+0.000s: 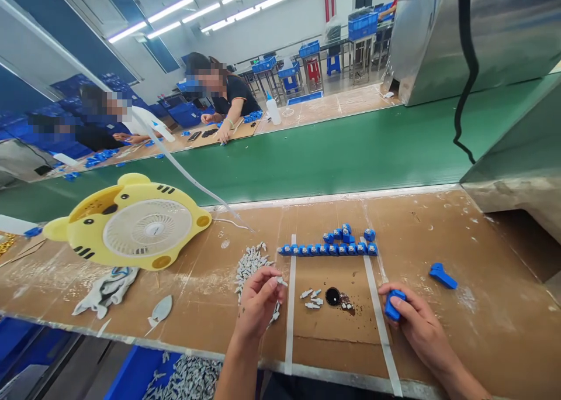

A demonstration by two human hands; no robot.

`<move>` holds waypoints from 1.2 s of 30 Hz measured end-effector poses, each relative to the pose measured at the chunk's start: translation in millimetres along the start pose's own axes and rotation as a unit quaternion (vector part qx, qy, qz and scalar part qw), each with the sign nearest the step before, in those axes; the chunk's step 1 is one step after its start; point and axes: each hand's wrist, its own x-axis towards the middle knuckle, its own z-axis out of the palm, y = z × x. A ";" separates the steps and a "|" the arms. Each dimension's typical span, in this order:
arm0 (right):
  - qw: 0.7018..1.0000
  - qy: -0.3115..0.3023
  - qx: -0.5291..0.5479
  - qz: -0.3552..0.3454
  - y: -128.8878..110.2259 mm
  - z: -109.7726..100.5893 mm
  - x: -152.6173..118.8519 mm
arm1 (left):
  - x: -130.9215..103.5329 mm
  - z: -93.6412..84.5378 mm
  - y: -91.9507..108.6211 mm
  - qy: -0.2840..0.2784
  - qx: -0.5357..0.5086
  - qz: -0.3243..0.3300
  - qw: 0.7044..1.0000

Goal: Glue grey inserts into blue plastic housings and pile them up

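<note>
My left hand [262,300] pinches a small grey part [281,281] beside the pile of grey parts [253,264]. Held in my right hand [414,318] is a blue piece [395,304], just right of the white tape strip. Between the hands, a few loose grey parts [312,299] lie on the cardboard by a small round black dish [332,296] and dark crumbs. Beyond them runs a row of blue pieces [328,250], with several more behind it. Another blue piece [443,275] lies alone at the right.
A yellow fan [146,227] and a cloth [107,290] are at the left. Below the table edge, a blue bin [127,376] holds grey parts. Across the green belt [307,160], people sit working. A metal housing [491,37] stands at the right.
</note>
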 end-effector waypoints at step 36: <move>0.993 -0.039 -0.105 -0.044 -13.4 12.9 3.2 | -19.9 50.0 -40.4 -0.193 0.570 0.313 0.734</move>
